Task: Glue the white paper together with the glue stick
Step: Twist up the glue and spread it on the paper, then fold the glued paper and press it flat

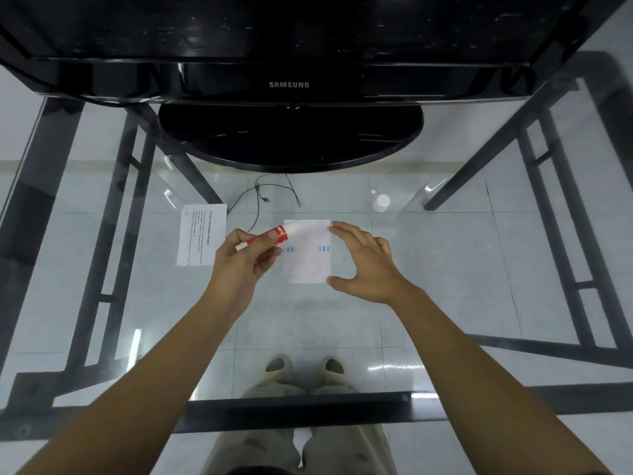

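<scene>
1. Nearest the camera, through the clear glass-topped bench (445, 303) with its dark metal frame, we see the person's light trousers (308, 447) and pale slip-on shoes (305, 370) on the tiled floor (428, 255) below.
2. Two bare forearms reach forward over the glass from the near edge.
3. The left hand (239, 258) is closed around the red-bodied glue stick (270, 235), thumb and fingers pinching the barrel, the stick tilted with its white tip over the near-left top corner of the sheet.
4. The right hand (363, 262) is spread wide, holding nothing; its fingertips touch the right edge of the sheet at the top and the thumb rests at the lower right corner, bracing it.
5. Between the two hands lies the small white paper sheet with faint blue marks (308, 255), flat on the glass.
6. Just left of the left hand sits a second white paper sheet printed with black text (200, 234), flat on the bench and apart from the first.
7. Farther out to the right, a small white cap (382, 202) stands on the glass, well apart from the sheets.
8. Thin black cables (270, 193) trail toward the papers from the back.
9. At the far end stands a glossy black Samsung monitor (291, 84) on its oval black base (291, 138).
</scene>
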The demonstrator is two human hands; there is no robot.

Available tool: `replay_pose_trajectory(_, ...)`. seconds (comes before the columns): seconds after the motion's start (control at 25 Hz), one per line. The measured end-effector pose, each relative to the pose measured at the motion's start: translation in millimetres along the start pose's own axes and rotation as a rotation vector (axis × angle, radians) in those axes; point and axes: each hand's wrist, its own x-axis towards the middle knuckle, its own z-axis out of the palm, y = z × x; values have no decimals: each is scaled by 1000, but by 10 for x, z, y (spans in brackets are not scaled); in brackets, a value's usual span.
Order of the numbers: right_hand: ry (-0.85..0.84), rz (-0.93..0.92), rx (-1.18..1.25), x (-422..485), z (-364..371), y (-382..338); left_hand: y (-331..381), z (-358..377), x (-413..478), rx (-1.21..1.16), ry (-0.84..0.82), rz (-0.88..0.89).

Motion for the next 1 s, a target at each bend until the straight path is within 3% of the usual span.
replay_pose_trajectory(0.12, -43, 14, 144, -2, -59, 34, 44, 170, 43, -170, -29, -16)
replay_pose_trajectory(0.2, 32, 32, 233, -46, -93, 49, 88, 350, 123, -173, -67, 4)
replay_pose_trajectory(0.32, 354, 101, 109, -159, -38, 116, 160, 659, 284, 22, -161, 28)
replay_pose_trajectory(0.4, 448, 254, -79, -208, 31, 160, 182, 855, 396, 302, -236, 93)
replay_pose_trajectory(0.52, 325, 430, -228, -215, 136, 183, 168, 1107, 545, 516, -355, 196)
replay_pose_trajectory(0.76, 267, 465, -347, -189, 193, 210, 46, 1293, 779, 827, -374, 443)
replay_pose_trajectory(1.0, 274, 471, -346, -184, 201, 213, -111, 1278, 865, 899, -370, 483)
